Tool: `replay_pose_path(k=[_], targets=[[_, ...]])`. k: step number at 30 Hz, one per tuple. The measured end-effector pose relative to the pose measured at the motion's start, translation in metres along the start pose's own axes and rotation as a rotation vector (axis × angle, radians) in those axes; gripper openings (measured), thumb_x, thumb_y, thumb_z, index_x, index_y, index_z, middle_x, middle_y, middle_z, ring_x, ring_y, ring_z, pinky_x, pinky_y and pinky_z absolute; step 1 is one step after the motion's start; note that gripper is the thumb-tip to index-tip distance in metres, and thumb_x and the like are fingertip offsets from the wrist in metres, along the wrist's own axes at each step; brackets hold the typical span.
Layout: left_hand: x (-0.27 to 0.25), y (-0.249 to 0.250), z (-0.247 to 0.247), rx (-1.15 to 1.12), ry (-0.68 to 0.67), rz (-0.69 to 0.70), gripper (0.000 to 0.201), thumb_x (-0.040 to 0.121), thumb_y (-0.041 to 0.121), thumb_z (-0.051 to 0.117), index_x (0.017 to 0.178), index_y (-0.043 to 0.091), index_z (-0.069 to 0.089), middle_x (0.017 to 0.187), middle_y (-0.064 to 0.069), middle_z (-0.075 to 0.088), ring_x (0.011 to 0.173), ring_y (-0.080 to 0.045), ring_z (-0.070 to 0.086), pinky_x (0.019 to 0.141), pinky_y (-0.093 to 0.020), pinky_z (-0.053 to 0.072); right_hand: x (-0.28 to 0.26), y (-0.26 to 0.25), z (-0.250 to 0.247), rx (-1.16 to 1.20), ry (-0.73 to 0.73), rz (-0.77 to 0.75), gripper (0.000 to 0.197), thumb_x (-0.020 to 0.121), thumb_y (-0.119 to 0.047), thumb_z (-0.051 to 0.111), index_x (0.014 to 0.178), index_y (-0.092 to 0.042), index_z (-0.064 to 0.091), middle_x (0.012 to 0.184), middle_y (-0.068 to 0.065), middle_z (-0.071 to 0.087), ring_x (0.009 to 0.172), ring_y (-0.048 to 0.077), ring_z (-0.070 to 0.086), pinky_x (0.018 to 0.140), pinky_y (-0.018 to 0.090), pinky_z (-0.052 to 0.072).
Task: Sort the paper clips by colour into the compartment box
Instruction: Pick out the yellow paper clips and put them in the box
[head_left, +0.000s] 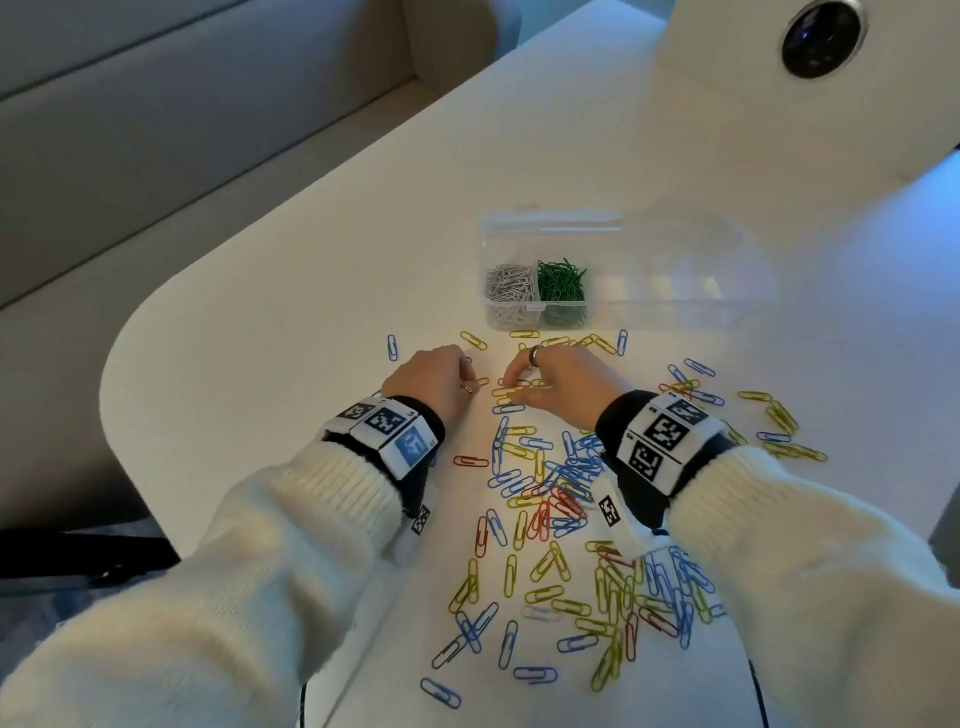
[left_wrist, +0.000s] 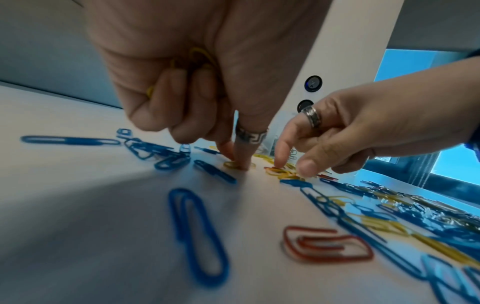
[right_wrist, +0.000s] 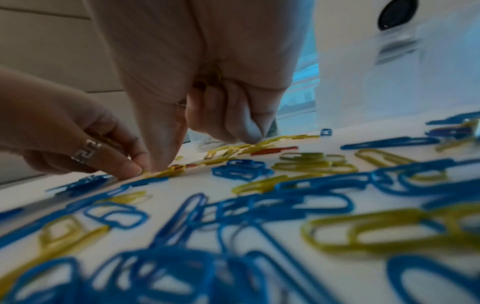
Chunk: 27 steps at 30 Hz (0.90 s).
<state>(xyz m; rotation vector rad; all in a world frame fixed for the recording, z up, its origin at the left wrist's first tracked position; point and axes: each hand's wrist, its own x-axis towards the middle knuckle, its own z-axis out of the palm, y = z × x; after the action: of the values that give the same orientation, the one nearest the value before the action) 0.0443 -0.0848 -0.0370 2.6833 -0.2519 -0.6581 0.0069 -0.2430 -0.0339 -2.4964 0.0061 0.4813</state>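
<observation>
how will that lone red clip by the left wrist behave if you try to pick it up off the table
The red clip lies flat on the smooth table, so it will probably slide before lifting. It looks thin and light, likely stiff wire. Lying apart from the other clips, it should not snag.

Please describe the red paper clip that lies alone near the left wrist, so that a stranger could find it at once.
Start at the clear compartment box on the white table, then come down to the left hand. Just beside its wristband lies one red paper clip, lengthwise across the table. It lies alone on bare table, left of the blue and yellow heap.
</observation>
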Motion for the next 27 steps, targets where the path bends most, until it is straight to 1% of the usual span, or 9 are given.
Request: replay_pose_path(k=[2,5,10,14,17,20,22,24,27], targets=[[0.002,-0.001,0.000,-0.002,-0.034,0.009,0.004,0.091,0.023,0.052,0.088,0.023,0.051,0.105,-0.004,0.063,0.096,-0.024,0.061,0.083,-0.032,0.045,0.003,-0.001,0.000,-0.046,-0.019,-0.020,0.013,0.084,-0.026,0.065,0.097,-0.024,0.064,0.099,-0.008,0.063,0.100,0.013,0.056,0.081,0.024,0.043],[0.006,-0.005,-0.005,-0.168,-0.052,0.002,0.004,0.092,0.018,0.050,0.088,0.016,0.051,0.095,-0.004,0.055,0.090,-0.020,0.054,0.078,-0.027,0.039,0.005,-0.005,-0.003,-0.169,-0.044,-0.041,0.011,0.087,-0.027,0.060,0.097,-0.022,0.063,0.114,-0.004,0.063,0.104,0.015,0.056,0.081,0.025,0.040],[-0.001,-0.008,-0.024,-1.171,-0.305,-0.185,0.024,0.088,0.013,0.034,0.065,0.018,0.035,0.051,0.005,0.036,0.037,-0.008,0.024,0.036,-0.015,0.017,0.002,-0.010,-0.007,-0.365,-0.128,-0.074,0.015,0.090,-0.028,0.051,0.100,-0.019,0.057,0.112,0.002,0.061,0.098,0.021,0.058,0.074,0.029,0.043],[-0.006,-0.006,-0.029,-1.505,-0.476,-0.103,0.013,0.063,0.016,0.035,0.052,0.014,0.043,0.050,0.000,0.033,0.036,-0.010,0.023,0.040,-0.015,0.013,0.004,-0.015,-0.006,-0.460,-0.207,-0.048,0.022,0.087,-0.023,0.053,0.104,-0.010,0.057,0.105,0.006,0.062,0.091,0.026,0.059,0.072,0.032,0.046],[-0.010,-0.003,-0.027,-1.630,-0.524,-0.063,0.012,0.061,0.018,0.034,0.053,0.012,0.042,0.050,-0.001,0.031,0.036,-0.011,0.024,0.042,-0.017,0.011,0.002,-0.016,-0.003,-0.478,-0.217,-0.062,0.022,0.088,-0.023,0.052,0.104,-0.008,0.055,0.101,0.006,0.060,0.090,0.026,0.059,0.073,0.032,0.046],[-0.010,-0.002,-0.025,-1.685,-0.528,-0.065,0.015,0.065,0.021,0.036,0.054,0.012,0.040,0.049,-0.001,0.030,0.035,-0.011,0.024,0.040,-0.018,0.011,-0.004,-0.008,-0.003,-0.145,-0.146,-0.071,0.012,0.089,-0.023,0.054,0.091,-0.011,0.052,0.083,-0.003,0.054,0.075,0.014,0.053,0.072,0.024,0.043],[-0.009,-0.001,-0.025,-1.709,-0.518,-0.082,0.020,0.069,0.023,0.038,0.052,0.013,0.039,0.048,0.000,0.029,0.033,-0.011,0.023,0.038,-0.017,0.011,-0.011,-0.004,-0.008,0.190,-0.087,-0.032,0.011,0.093,-0.019,0.048,0.086,-0.013,0.043,0.069,-0.008,0.040,0.058,0.006,0.037,0.057,0.013,0.034],[-0.007,0.001,-0.025,-1.741,-0.513,-0.106,0.025,0.073,0.025,0.041,0.050,0.015,0.037,0.046,0.002,0.029,0.032,-0.009,0.024,0.034,-0.016,0.013,-0.020,-0.001,-0.014,0.684,-0.115,0.062,0.014,0.095,-0.015,0.040,0.082,-0.015,0.037,0.068,-0.005,0.036,0.052,0.007,0.027,0.047,0.014,0.026],[-0.004,0.004,-0.023,-1.764,-0.526,-0.157,0.029,0.082,0.023,0.042,0.054,0.016,0.042,0.046,0.004,0.034,0.030,-0.006,0.027,0.029,-0.014,0.017,-0.032,0.008,-0.018,1.391,-0.200,0.116,0.012,0.089,-0.014,0.041,0.078,-0.016,0.037,0.071,0.000,0.046,0.051,0.008,0.028,0.046,0.018,0.025]])
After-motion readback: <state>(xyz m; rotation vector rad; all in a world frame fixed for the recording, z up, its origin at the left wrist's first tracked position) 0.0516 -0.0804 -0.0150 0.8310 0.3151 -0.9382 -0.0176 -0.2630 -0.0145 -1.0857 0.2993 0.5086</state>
